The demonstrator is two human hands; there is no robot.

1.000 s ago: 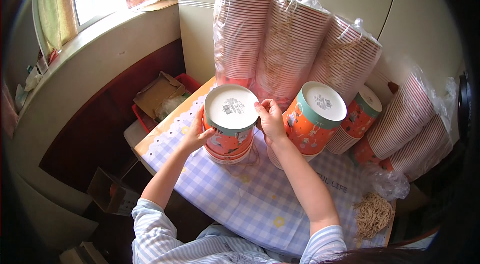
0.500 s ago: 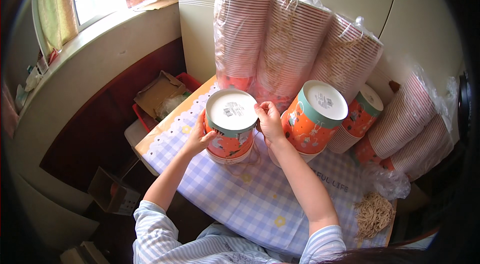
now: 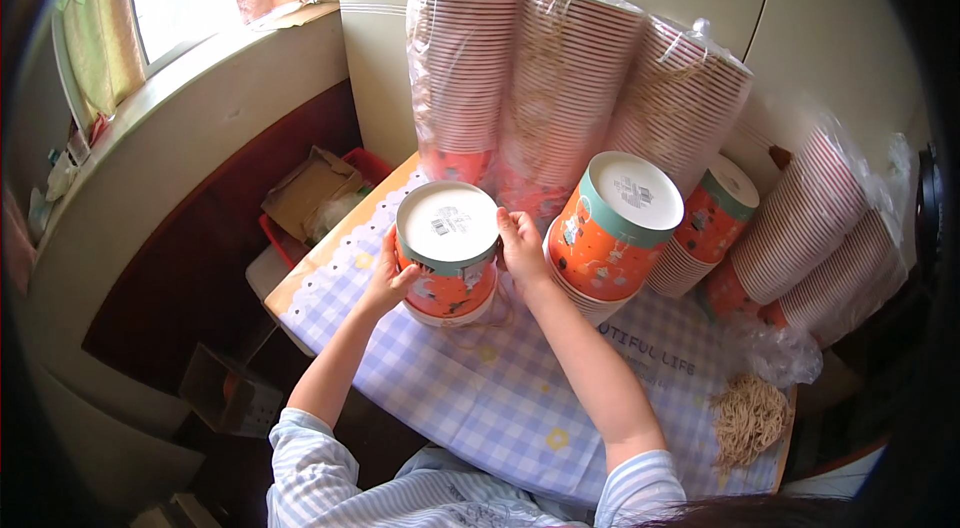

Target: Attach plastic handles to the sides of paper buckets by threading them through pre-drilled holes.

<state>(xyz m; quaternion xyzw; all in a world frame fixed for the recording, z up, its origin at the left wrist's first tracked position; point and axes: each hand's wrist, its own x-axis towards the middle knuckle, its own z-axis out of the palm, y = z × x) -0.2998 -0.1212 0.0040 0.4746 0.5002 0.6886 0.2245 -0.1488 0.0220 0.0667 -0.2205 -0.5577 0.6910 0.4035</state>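
An upside-down stack of orange paper buckets (image 3: 450,294) with a teal rim band and a white base stands on the table before me. My left hand (image 3: 388,280) curves round its left side, thumb toward the front. At its upper right edge my right hand (image 3: 522,248) has its fingers bent in against the bucket, the thumb close to the base. Thin twine (image 3: 497,313) loops loosely low on the right of the stack; whether a strand runs into my right fingers I cannot tell. Just right stands another upturned bucket stack (image 3: 610,253).
Tall plastic-wrapped bucket stacks (image 3: 565,78) line the back. A shorter stack (image 3: 718,218) and leaning wrapped stacks (image 3: 800,218) are at the right. A twine bundle (image 3: 750,418) lies on the checked tablecloth (image 3: 500,418) near the right edge. A red crate (image 3: 368,166) sits beyond the left edge.
The whole view has shifted slightly, so things appear a little further left. Both hands stay at the same bucket stack, with the right hand's fingers slightly nearer its side.
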